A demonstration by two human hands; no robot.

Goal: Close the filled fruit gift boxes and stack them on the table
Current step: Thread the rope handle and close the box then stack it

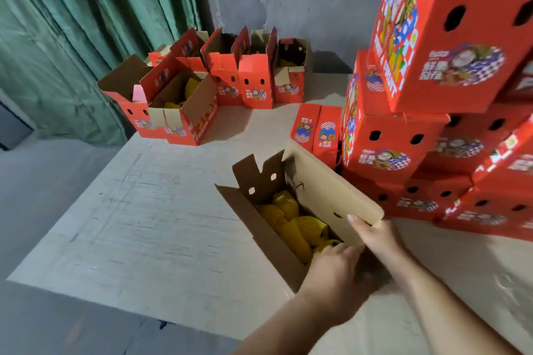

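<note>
Open box (291, 219) sits lower centre of frame on the pale table (138, 210), flaps up, yellow net-wrapped fruit (291, 216) visible inside. Right hand (375, 236) pinches the near corner of the long right-side flap (331, 190), thumb lying on its inner face, fingers behind. Left hand (334, 265) reaches into the near end of the box, fingers curled at the edge; whether they grip anything, cannot tell. Closed red boxes (383, 144) stacked at right of frame. More open red boxes (184, 112) grouped upper centre-left, near the green curtain (72, 37).
</note>
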